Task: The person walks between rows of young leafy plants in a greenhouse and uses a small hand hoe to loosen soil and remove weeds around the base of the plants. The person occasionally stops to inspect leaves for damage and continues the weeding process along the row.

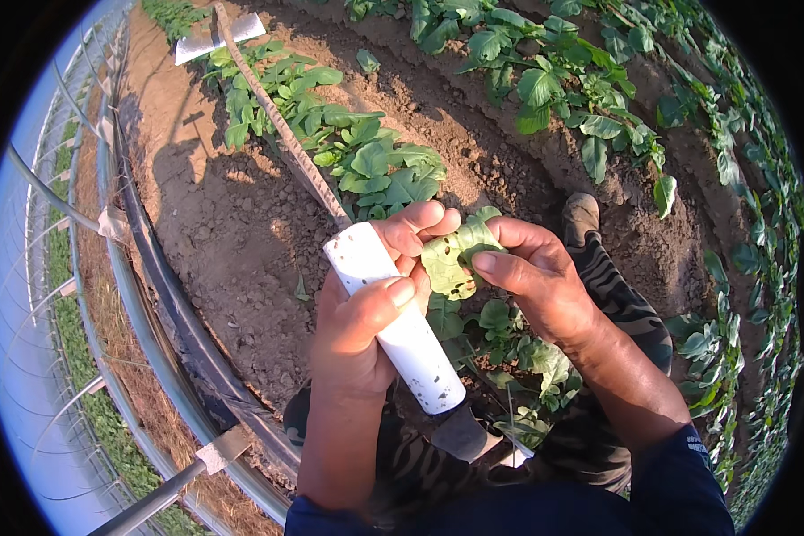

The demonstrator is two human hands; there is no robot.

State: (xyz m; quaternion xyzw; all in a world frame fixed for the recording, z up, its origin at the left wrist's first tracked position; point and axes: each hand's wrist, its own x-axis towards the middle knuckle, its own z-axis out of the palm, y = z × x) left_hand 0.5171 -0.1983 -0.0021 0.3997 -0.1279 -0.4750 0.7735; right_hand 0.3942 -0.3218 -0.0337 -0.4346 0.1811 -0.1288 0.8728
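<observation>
My left hand (368,315) is closed around a white cylinder (402,328) marked with dark specks; its material cannot be told. Between the thumb and fingers of my right hand (543,275) is a green leaf (452,261) with several holes and brown spots. The leaf lies close to the fingertips of my left hand; whether they touch it is unclear. From behind the cylinder's upper end, a long brown stick (275,114) runs away to the upper left. Below the cylinder's lower end shows a dark, flat blade-like piece (465,432).
Broad-leaved green plants (388,164) grow in a row ahead, with more rows (543,80) to the right. A white flat piece (221,39) lies at the upper left. Metal greenhouse pipes (134,288) curve along the left. My boot (580,213) stands on the soil at the right.
</observation>
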